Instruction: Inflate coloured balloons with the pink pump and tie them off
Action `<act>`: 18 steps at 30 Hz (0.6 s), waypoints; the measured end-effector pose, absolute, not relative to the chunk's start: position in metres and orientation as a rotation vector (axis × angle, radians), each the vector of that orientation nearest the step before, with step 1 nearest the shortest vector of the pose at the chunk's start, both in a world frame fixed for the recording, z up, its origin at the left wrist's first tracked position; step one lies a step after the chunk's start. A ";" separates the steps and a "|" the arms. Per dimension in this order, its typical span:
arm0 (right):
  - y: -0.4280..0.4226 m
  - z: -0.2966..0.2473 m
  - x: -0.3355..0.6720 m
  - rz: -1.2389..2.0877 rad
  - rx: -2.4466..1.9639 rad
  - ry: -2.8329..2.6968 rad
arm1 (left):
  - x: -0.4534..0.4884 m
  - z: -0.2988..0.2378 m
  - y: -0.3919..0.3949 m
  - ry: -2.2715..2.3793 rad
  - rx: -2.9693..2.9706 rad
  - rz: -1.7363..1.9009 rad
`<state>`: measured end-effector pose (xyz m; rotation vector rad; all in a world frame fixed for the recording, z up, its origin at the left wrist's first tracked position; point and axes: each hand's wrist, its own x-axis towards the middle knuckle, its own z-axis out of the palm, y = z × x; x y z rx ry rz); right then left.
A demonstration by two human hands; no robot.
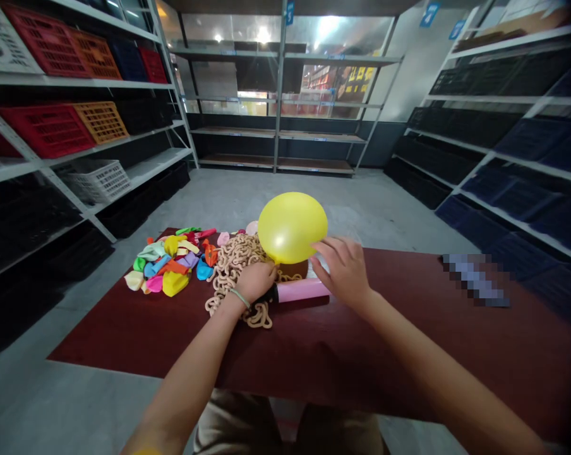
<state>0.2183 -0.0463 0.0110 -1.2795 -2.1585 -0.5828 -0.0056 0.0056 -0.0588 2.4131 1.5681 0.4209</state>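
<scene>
An inflated yellow balloon [292, 224] stands above the table with its neck pointing down. My left hand [256, 282], a thin green band at its wrist, is closed around the balloon's neck. To the right of the balloon, my right hand [343, 268] is open with its fingers bent apart; the fingertips are at the balloon's lower right side, and I cannot tell whether they press on it. Beneath the hands lies a pink cylinder [303, 290] with a dark end, partly hidden by my left hand. A pile of beige curly cord [238, 253] lies under and behind my left hand.
Several flat balloons [174, 283] in many colours lie on the left of the dark red table [285, 360]. A blurred-out flat object [477, 280] lies at the right. Shelves with crates [43, 129] stand left, more shelving right, and a metal rack [280, 95] behind.
</scene>
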 end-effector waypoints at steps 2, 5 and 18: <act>-0.033 0.032 0.206 -0.594 -1.131 -2.471 | -0.005 -0.061 0.006 1.553 2.445 0.409; -0.009 0.045 0.187 -0.598 -0.860 -2.749 | -0.004 -0.063 0.006 1.560 2.453 0.407; 0.028 0.016 0.190 -0.609 -0.833 -2.750 | -0.003 -0.065 0.012 1.316 2.045 0.941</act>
